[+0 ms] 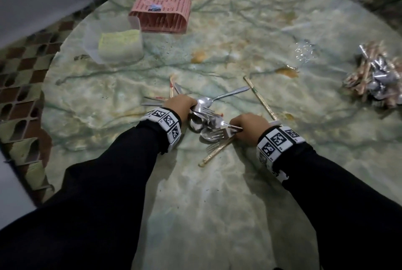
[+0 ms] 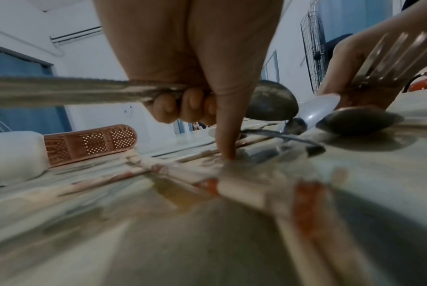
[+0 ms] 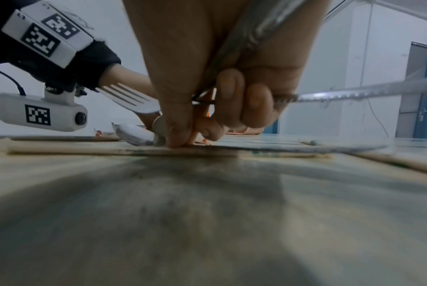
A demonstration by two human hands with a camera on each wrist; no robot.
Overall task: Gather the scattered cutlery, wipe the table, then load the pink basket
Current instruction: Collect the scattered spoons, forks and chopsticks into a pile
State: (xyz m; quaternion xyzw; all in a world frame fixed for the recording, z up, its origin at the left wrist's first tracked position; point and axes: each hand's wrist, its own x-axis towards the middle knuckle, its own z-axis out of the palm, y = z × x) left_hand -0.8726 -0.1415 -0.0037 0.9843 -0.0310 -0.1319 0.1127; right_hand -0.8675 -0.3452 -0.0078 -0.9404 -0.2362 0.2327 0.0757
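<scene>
On the green marble table my left hand grips the handles of several spoons and forks. Their bowls fan out towards my right hand, which grips more forks and spoons. In the left wrist view my left hand curls round metal handles, and one straight finger touches the table. The right wrist view shows my right hand holding metal handles, its thumb down on a chopstick. Loose chopsticks lie beside my hands. The pink basket lies tipped over at the far left.
A clear plastic tub holding a yellow cloth stands in front of the basket. At the right edge lies a heap of gathered cutlery and chopsticks. Brown sauce stains and water drops mark the table. A tiled floor lies to the left.
</scene>
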